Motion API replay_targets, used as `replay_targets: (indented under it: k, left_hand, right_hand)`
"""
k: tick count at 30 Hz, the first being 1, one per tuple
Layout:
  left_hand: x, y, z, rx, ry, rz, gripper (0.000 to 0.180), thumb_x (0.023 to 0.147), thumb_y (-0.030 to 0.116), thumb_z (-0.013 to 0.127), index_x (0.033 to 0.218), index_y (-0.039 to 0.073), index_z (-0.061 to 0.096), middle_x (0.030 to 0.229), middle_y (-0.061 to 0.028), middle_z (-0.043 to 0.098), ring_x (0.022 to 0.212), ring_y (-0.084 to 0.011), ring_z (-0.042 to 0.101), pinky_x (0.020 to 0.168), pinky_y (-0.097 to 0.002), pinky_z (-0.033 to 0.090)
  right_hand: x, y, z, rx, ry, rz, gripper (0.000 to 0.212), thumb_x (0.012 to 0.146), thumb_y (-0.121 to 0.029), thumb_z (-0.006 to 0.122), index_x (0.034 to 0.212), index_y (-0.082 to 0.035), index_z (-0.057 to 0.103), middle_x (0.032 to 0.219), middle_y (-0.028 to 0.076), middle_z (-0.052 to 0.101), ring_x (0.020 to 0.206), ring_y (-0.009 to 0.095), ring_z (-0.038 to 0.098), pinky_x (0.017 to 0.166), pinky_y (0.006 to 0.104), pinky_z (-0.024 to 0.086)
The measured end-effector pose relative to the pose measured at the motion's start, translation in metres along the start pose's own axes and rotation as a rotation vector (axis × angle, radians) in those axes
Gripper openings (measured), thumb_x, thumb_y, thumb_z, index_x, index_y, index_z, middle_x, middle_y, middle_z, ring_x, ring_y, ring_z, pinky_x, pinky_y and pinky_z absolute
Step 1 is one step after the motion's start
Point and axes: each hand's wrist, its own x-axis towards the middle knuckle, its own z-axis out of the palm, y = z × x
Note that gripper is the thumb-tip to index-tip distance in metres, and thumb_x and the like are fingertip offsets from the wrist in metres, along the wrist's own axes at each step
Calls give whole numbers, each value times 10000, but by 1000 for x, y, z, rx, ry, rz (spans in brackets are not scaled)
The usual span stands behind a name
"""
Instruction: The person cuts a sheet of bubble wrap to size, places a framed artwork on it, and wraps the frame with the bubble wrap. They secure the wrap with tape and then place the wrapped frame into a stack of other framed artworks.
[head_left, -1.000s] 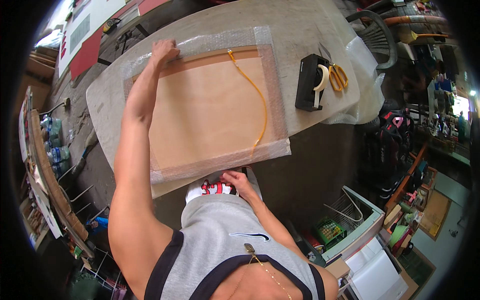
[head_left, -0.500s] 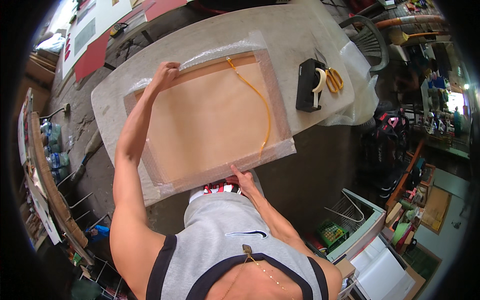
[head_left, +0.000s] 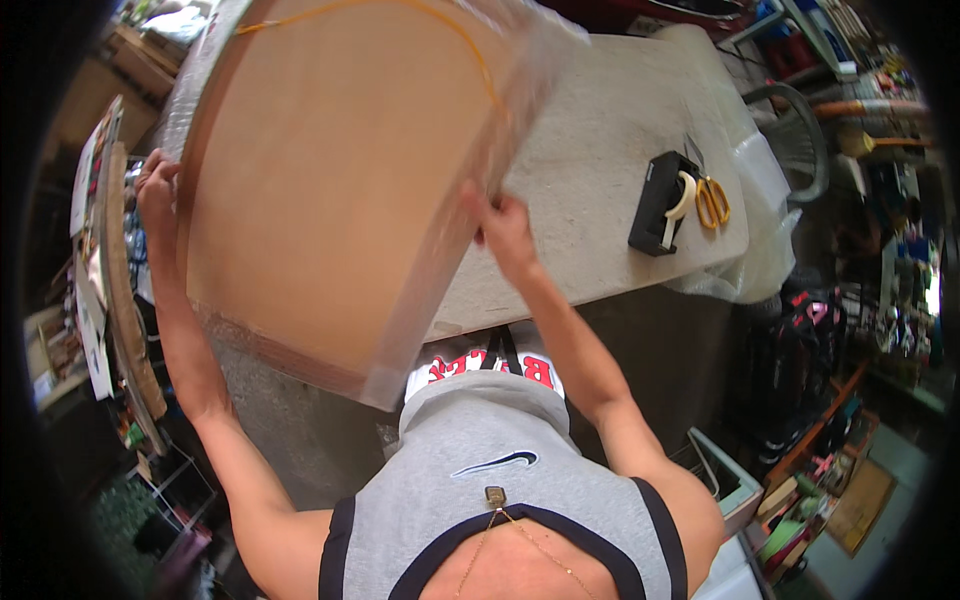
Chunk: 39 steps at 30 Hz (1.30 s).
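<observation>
A large picture frame (head_left: pixel 310 180), its flat brown back facing up, is raised and tilted over the table (head_left: pixel 600 130). Bubble wrap (head_left: pixel 425 275) is folded round its edges. A yellow cord (head_left: pixel 462 42) curves across the far part of the back. My left hand (head_left: pixel 158 188) has its fingers curled round the left edge. On the opposite edge, my right hand (head_left: pixel 503 222) grips the wrapped border, thumb on top; this edge is smeared by motion. The frame's far end runs out of the picture.
On the right of the table stand a black tape dispenser (head_left: pixel 655 208) and yellow-handled scissors (head_left: pixel 712 203). Clear plastic wrap (head_left: pixel 745 265) hangs over the right end, near a dark chair (head_left: pixel 805 150). Boards (head_left: pixel 125 290) lean at the far left.
The picture frame has been lifted off the table and turned, its cord side swinging away from me. My left hand moved left and nearer; my right hand moved farther out along the wrapped edge.
</observation>
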Motion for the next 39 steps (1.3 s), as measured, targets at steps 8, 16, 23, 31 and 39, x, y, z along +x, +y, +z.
replay_targets:
  k: [8, 16, 23, 31, 39]
  left_hand:
    - [-177, -20, 26, -138, 441, -250, 315, 718, -55, 513, 568, 149, 327, 606, 74, 289, 557, -52, 306, 508, -216, 258]
    - [-354, 10, 201, -396, 696, -769, 304, 740, -27, 537, 581, 167, 366, 548, 67, 344, 436, -34, 293, 353, -208, 220]
    - [-392, 37, 340, -447, 572, -866, 261, 786, 35, 615, 598, 90, 443, 554, 50, 414, 430, -54, 403, 379, -231, 394]
    - [-391, 52, 331, -33, -52, -880, 328, 818, 206, 659, 612, 14, 491, 520, -51, 507, 492, -101, 513, 470, -296, 428]
    - [-327, -19, 206, 436, 82, -305, 272, 765, 262, 715, 904, 39, 643, 942, -148, 626, 896, -287, 590, 813, -377, 450]
  right_hand:
    - [135, -13, 9, -296, -17, -55, 768, 736, -646, 639, 961, 88, 629, 794, 143, 633, 754, 215, 594, 647, 374, 470]
    - [233, -15, -4, -791, -459, -96, 686, 707, -657, 641, 713, 29, 668, 686, 123, 627, 694, 202, 602, 606, 375, 455]
    - [275, -26, 18, -1273, -504, -406, 696, 689, -700, 609, 724, -8, 673, 711, 172, 653, 730, 291, 636, 686, 406, 469]
    - [208, 26, 17, -1074, -100, -1086, 440, 686, -392, 762, 982, -81, 668, 1126, 162, 570, 1138, 320, 461, 930, 423, 391]
    - [-7, 85, -53, -890, -370, -579, 242, 701, -217, 762, 840, -61, 641, 930, 104, 622, 938, 291, 573, 843, 410, 450]
